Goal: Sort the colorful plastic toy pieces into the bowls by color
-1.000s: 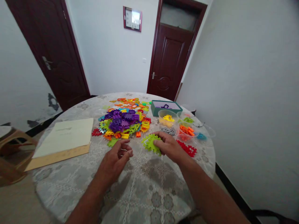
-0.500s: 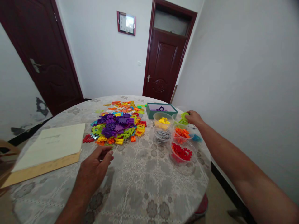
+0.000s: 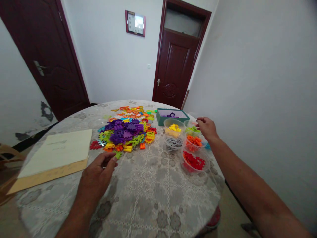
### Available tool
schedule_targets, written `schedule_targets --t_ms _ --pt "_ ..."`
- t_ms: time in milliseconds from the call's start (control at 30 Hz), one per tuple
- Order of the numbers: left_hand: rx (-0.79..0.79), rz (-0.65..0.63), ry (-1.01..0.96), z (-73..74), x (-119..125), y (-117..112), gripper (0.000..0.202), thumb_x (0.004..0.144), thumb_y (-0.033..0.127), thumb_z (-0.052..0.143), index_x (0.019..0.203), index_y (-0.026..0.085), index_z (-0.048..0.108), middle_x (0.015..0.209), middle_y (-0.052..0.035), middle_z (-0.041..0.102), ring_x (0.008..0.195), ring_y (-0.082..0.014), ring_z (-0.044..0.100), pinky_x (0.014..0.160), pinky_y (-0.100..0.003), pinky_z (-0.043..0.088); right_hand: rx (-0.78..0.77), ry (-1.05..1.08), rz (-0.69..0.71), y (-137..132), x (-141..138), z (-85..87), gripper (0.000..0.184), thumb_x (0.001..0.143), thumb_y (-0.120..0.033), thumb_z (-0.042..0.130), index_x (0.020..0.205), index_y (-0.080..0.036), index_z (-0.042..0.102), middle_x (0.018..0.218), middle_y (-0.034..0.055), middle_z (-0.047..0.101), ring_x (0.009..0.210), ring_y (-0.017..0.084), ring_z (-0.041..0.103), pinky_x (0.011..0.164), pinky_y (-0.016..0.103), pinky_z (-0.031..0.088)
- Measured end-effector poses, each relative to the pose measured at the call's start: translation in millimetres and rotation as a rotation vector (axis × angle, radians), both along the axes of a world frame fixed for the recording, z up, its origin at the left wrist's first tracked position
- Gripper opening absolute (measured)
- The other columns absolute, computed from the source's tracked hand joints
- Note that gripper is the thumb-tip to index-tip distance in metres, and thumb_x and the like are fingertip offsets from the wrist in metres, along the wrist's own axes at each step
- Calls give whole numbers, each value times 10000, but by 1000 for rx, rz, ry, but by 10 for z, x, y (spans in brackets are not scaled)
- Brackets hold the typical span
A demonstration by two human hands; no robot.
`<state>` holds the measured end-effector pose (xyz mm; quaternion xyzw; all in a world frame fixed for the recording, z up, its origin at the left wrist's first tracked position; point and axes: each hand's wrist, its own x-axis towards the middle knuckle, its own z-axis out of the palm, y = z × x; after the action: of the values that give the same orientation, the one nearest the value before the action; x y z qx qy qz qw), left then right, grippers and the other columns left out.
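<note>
My left hand [image 3: 96, 175] is at the near edge of a heap of plastic gear-shaped pieces [image 3: 126, 130], mostly purple on top. Its thumb and index finger close on a small lime-green gear piece [image 3: 118, 154]. On the right, my right hand [image 3: 208, 128] hovers over a clear plastic tub of lime-green pieces [image 3: 192, 129]. Its fingers are slightly apart, with no piece visible in them. Nearby stand clear tubs of orange pieces [image 3: 194, 140], red pieces [image 3: 193, 161], yellow pieces [image 3: 174, 127] and grey pieces [image 3: 174, 142].
A green box [image 3: 160, 119] with purple pieces stands behind the tubs. Some blue pieces [image 3: 208, 145] show partly behind my right forearm. At left lie a sheet of paper [image 3: 59, 148] and a tan strip [image 3: 49, 176] on the round table's patterned cloth [image 3: 146, 188].
The lime-green piece in my right hand has been let go into the tub, and the fingers have parted. My left hand has moved slightly, with its lime-green piece showing more.
</note>
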<state>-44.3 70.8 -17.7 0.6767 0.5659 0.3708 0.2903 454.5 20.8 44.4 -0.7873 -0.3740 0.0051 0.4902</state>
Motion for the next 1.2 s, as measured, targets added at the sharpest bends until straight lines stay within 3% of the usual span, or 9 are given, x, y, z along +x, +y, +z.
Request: schedule_targets --t_ms 100,167,267,433,633,800,967,1100,1200 --pt "111 28 8 36 0 -69 337 884 465 570 1074 232 723 952 -44 804 887 -249 764 886 -369 586 144 -6 282 -232 -762 -131 279 926 -300 586 1103 -152 744 876 70 759 697 177 700 646 282 569" --pt "176 24 2 29 14 -103 295 911 412 551 1057 225 726 1002 -52 799 914 -235 753 895 -359 584 87 -38 480 -384 -1338 -269 251 957 -325 587 1080 -181 753 803 42 734 670 176 679 659 297 550" --pt "257 51 24 -35 19 -106 265 944 341 521 1068 213 718 1038 -72 788 956 -235 743 913 -375 586 -33 -168 847 -489 -2100 -513 204 980 -269 568 1071 -216 743 903 46 741 800 189 699 749 314 537" --pt "316 188 -37 -146 -138 6 311 941 254 499 1177 183 689 1191 -126 750 1116 -256 713 979 -414 587 -43 -311 1124 -296 -2804 -988 201 963 -147 539 1079 -204 693 977 64 720 857 190 683 805 322 530" --pt "233 307 52 -102 -384 371 421 996 283 453 1361 148 612 1350 -172 694 1236 -278 677 1102 -469 531 58 -383 1124 -228 -2942 -1338 177 969 -110 530 1017 -195 677 988 92 713 951 240 643 883 378 521" --pt "226 246 171 -53 -269 817 472 1040 391 460 1416 134 583 1404 -185 664 1353 -292 605 1168 -451 470 68 -324 1115 -236 -2919 -1383 191 939 -76 536 984 -207 667 945 69 703 906 229 640 842 360 517" --pt "182 179 313 -141 -85 1229 563 1003 488 575 1456 153 568 1494 -193 595 1462 -308 504 1230 -444 384 91 -276 1120 -201 -2907 -1424 208 933 -64 530 993 -207 669 960 71 704 916 228 647 849 357 520" --pt "114 125 412 -250 10 1393 714 889 700 657 1450 262 592 1503 -161 566 1395 -345 558 1148 -471 454 91 -241 1129 -194 -2895 -1434 213 927 -56 532 990 -207 669 955 63 700 908 218 648 842 344 521" --pt "79 108 470 -290 63 1416 652 902 732 601 1390 300 624 1457 -136 577 1335 -329 594 1085 -448 488 95 -219 1135 -189 -2890 -1428 210 917 -53 540 985 -205 668 951 61 697 912 216 650 842 341 518"
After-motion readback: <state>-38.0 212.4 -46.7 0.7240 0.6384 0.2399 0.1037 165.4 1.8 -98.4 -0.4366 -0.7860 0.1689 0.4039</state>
